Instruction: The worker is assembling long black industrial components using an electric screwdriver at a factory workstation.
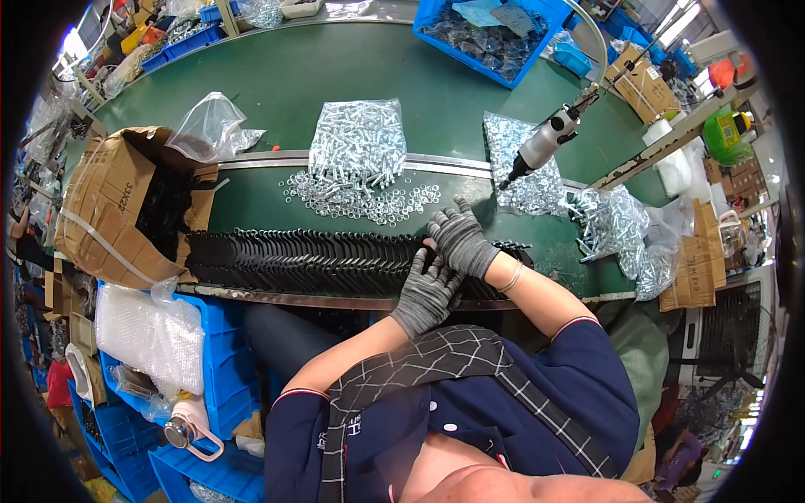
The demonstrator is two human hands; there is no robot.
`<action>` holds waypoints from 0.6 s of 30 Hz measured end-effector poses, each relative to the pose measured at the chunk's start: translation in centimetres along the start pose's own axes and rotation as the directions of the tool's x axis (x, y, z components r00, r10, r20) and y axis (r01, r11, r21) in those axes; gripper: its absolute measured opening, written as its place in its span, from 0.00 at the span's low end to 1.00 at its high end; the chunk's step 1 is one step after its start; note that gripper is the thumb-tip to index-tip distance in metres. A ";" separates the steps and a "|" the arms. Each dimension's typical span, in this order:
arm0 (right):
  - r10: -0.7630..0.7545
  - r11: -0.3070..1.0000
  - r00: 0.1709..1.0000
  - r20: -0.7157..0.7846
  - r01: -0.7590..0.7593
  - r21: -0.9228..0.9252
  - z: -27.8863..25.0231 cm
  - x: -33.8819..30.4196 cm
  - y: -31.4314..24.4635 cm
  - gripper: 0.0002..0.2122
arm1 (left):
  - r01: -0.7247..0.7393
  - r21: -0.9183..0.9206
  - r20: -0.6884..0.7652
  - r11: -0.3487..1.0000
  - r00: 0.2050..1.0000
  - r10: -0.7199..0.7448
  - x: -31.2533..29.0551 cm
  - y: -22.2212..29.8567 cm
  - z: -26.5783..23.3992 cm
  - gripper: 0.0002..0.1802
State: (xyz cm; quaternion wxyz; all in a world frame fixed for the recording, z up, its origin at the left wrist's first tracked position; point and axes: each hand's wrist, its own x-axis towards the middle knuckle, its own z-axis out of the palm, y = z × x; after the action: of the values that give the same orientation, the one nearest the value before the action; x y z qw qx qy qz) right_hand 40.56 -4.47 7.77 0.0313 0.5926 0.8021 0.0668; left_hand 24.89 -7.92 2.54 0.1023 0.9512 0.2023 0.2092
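Both hands wear grey striped knit gloves and meet over a long row of black curved parts (310,260) standing closely side by side. My left hand (423,298) rests on the near side of the row, its fingers spread. Just beyond it, my right hand (463,241) bends its fingers over the row, a bare fingertip showing beside the glove; anything small between them is hidden. Metal rings or nuts (394,201) lie scattered behind the row. Farther back is a plastic bag of silvery bolts (356,138). A power screwdriver (545,142) hangs to the right of my right hand.
An open carton (109,201) of black parts stands left. Bags of hardware (528,180) and loose bolts (608,222) lie right on the green table (277,71). A blue bin (428,42) is at the back; blue crates (226,360) stand beside me, lower left, near a bottle (189,423).
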 end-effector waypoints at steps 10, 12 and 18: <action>-0.046 0.998 0.992 0.120 0.041 0.045 -0.5 13.9 1.2 0.16 | 0.189 0.047 0.000 0.981 0.982 -0.189 -0.4 0.5 -0.5 0.34; -0.108 0.994 0.990 0.093 0.110 -0.010 0.6 16.2 0.0 0.15 | 0.185 0.046 -0.005 0.982 0.983 -0.185 -0.4 0.3 -0.1 0.35; -0.118 0.991 0.933 0.341 0.134 -0.025 -1.7 17.0 -1.3 0.12 | 0.106 0.032 -0.013 0.994 0.994 -0.105 -0.6 0.0 0.1 0.36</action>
State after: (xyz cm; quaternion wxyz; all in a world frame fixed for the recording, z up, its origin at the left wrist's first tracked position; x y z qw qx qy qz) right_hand 34.07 11.22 9.72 0.1872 0.5417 0.8192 -0.0192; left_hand 24.44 -8.23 2.27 0.0967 0.9395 0.2562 0.2058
